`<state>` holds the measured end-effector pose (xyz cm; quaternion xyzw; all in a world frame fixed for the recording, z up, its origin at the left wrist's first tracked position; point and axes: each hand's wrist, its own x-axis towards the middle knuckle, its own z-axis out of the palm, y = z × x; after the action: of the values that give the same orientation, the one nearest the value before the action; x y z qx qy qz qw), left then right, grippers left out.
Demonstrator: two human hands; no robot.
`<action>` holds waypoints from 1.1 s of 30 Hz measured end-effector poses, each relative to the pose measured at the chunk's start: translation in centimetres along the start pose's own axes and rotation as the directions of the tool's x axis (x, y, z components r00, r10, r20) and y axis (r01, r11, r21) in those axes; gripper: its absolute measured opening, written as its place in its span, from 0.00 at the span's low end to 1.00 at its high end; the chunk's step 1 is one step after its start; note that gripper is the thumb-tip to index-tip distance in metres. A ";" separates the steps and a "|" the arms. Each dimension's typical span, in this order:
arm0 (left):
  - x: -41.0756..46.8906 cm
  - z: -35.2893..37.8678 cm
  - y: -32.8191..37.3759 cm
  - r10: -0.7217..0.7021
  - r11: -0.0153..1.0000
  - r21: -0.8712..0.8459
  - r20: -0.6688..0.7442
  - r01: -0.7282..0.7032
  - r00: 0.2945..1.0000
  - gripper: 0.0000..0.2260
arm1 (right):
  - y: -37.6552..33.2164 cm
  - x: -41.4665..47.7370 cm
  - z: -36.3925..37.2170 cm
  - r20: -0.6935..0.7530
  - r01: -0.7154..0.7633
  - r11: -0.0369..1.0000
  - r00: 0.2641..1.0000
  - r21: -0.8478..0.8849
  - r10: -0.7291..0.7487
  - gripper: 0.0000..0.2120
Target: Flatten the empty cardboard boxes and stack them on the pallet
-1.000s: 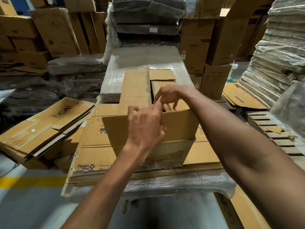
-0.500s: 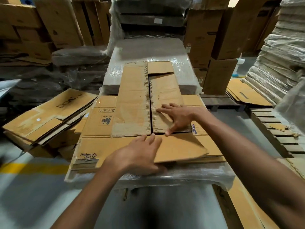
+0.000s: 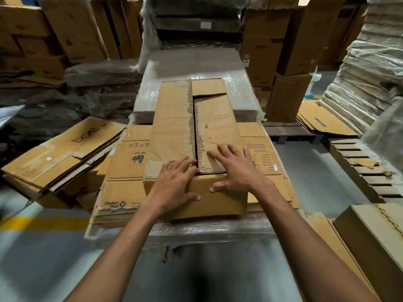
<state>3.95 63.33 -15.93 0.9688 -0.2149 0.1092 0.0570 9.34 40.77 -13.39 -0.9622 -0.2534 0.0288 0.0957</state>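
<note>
Both hands now press side by side in the head view: left hand (image 3: 174, 184) has slid forward beside right hand (image 3: 235, 171), fingers spread flat, gripping nothing. Flattened box (image 3: 174, 118) lies atop the pallet stack (image 3: 124, 192), seemingly almost settled.

a grey floor (image 3: 39, 264) carries a yellow stripe (image 3: 43, 222) at the left. tall brown cartons (image 3: 261, 51) stand stacked along the back, with dark film-wrapped bundles (image 3: 196, 20) between them. at the right, pale shrink-wrapped stacks (image 3: 370, 68) rise beside a slatted wooden pallet (image 3: 366, 173). the light is dim and warm.
</note>
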 end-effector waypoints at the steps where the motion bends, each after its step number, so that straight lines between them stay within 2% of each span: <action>1: 0.6 -0.1 -0.3 0.019 0.999 0.030 0.006 -0.020 1.000 0.33 | -0.6 -0.3 0.6 -0.036 -0.016 1.000 0.999 -0.022 0.015 0.54; 9: 1.5 1.3 -1.5 0.048 0.988 0.147 -0.035 -0.042 0.998 0.30 | -2.6 -0.7 4.7 -0.301 -0.103 0.984 0.952 -0.147 0.055 0.50; 16: 1.0 1.6 -1.6 0.077 0.981 0.184 -0.082 -0.061 0.994 0.28 | -2.2 -0.9 5.6 -0.323 -0.111 0.981 0.945 -0.159 0.054 0.51; 20: 1.3 0.0 -0.8 0.071 0.984 0.177 -0.240 -0.029 0.968 0.24 | -2.1 -1.1 5.5 -0.329 -0.110 0.983 0.943 -0.147 0.056 0.50; 22: 1.6 -1.9 -0.4 0.071 0.983 0.185 -0.363 -0.002 0.929 0.21 | -2.1 -1.2 5.5 -0.334 -0.111 0.984 0.941 -0.140 0.059 0.51; 25: 1.5 -5.6 -0.5 0.085 0.965 0.252 -0.554 0.069 0.828 0.10 | -2.1 -1.2 5.6 -0.337 -0.117 0.984 0.939 -0.131 0.066 0.51; 28: 0.1 -8.6 -1.8 0.044 0.935 0.298 -0.633 0.191 0.773 0.04 | -2.0 -1.2 5.4 -0.340 -0.114 0.986 0.938 -0.126 0.065 0.52; 31: -1.4 -10.3 -3.2 -0.128 0.896 0.257 -0.630 0.362 0.766 0.12 | -2.1 -1.1 5.5 -0.355 -0.127 0.984 0.932 -0.127 0.075 0.52; 33: -2.0 -10.5 -4.3 -0.282 0.830 0.258 -0.570 0.494 0.772 0.17 | -2.1 -1.0 5.7 -0.367 -0.135 0.982 0.927 -0.131 0.078 0.53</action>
<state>2.02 69.68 -6.50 0.9188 0.0436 0.3873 -0.0625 6.83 43.02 -18.56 -0.9680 -0.1802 -0.1626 0.0643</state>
